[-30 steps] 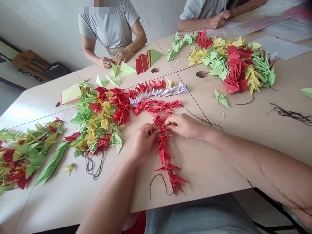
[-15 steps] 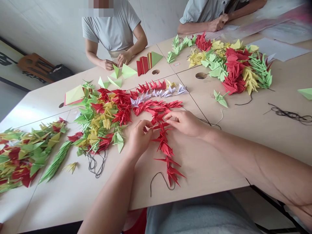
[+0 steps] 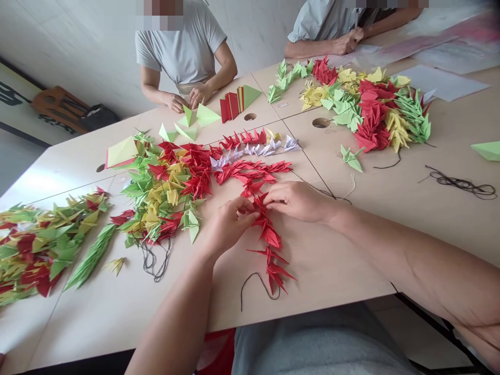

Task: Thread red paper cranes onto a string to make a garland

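Observation:
A string of red paper cranes [image 3: 270, 233] runs down the table toward me, with a loose black thread end [image 3: 242, 291] beside its lowest crane. My left hand [image 3: 233, 221] is at the left of the string, its thumb and forefinger closed at the edge of one red crane. From the right, my right hand [image 3: 295, 200] pinches the same part of the string with its fingertips. Above my hands the red cranes continue in a curve, next to a row of white paper cranes [image 3: 265, 149].
Heaps of green, yellow and red cranes lie at left [image 3: 35, 245], centre left [image 3: 167, 182] and back right [image 3: 375, 109]. A black thread bundle [image 3: 461, 182] rests at right. Across the table, one person [image 3: 183, 52] handles green paper; another [image 3: 324, 31] holds a pen.
Both hands have shifted slightly down along the red string, toward me. My left hand has also moved a little right, closer to my right hand.

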The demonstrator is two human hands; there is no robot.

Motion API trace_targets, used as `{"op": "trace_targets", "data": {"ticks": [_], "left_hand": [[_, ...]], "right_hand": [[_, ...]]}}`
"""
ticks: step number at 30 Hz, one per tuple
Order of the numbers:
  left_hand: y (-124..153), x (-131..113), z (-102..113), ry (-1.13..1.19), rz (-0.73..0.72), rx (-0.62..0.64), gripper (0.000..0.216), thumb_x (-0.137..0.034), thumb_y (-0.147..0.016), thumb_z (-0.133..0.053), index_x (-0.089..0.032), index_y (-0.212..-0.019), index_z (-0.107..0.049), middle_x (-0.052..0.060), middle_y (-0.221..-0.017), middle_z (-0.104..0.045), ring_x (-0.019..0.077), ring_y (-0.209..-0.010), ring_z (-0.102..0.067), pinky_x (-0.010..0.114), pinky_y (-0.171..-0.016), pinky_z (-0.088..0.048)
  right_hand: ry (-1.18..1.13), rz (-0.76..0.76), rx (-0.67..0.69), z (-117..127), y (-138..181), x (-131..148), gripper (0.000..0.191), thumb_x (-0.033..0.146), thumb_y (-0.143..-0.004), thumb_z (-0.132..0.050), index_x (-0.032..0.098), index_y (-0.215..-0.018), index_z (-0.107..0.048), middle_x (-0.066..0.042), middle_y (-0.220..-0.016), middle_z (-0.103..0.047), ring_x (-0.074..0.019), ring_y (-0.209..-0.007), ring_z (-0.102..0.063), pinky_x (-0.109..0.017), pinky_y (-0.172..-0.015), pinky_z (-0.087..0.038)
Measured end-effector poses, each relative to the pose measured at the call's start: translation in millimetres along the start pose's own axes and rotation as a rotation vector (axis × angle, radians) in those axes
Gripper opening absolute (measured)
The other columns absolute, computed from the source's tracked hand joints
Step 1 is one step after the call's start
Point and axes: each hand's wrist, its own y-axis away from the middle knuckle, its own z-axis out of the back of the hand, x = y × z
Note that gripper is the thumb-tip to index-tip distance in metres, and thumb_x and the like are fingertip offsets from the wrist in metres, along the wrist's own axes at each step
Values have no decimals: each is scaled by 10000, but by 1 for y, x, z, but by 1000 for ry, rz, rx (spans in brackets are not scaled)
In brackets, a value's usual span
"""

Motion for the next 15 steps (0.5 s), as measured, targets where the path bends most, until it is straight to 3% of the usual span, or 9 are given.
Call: {"op": "trace_targets", "data": {"ticks": [8,15], "left_hand": [[2,-6,-2,39,27,24,153,-340,-819,-676,-217,-907,-647,6,-867,-702,150,-767,-602,258,-655,-434],[2,-7,-5,-94,30,-91,149,-201,-821,-633,-248,-936,-717,12,-863,-696,159,-764,-604,263,-704,-461]], "right_hand": [[5,-118,-92,-1,0,5,197,125,-867,-554,192,-899,-737,-35,-874,-725,-171,-793,-629,-282,-683,-440],[-79,-41,-36,-7,1,5,198,129,-880,-570,197,-943,-746,-51,-981,-736,-192,-878,-662,-302,-771,-484]]}}
